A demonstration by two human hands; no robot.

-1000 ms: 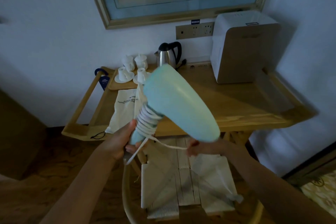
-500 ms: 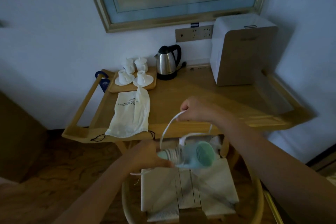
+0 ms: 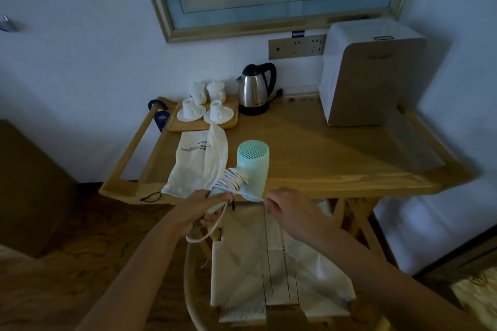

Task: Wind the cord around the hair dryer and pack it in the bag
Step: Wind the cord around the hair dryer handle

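Observation:
A mint-green hair dryer is held over the table's front edge, its mesh end facing up and away. My left hand grips the lower end of its handle. White cord is coiled in several turns around the handle, and a loose loop hangs below my left hand. My right hand pinches the cord's free run just right of the dryer. A white cloth drawstring bag lies flat on the table, to the left of and behind the dryer.
The wooden table carries a tray of white cups, a steel kettle and a white appliance at the back right. A chair with a woven white seat stands directly below my hands.
The dryer has swung from lying low and sideways to upright near the table edge. My right hand came down from above the dryer to its right side, carrying the cord.

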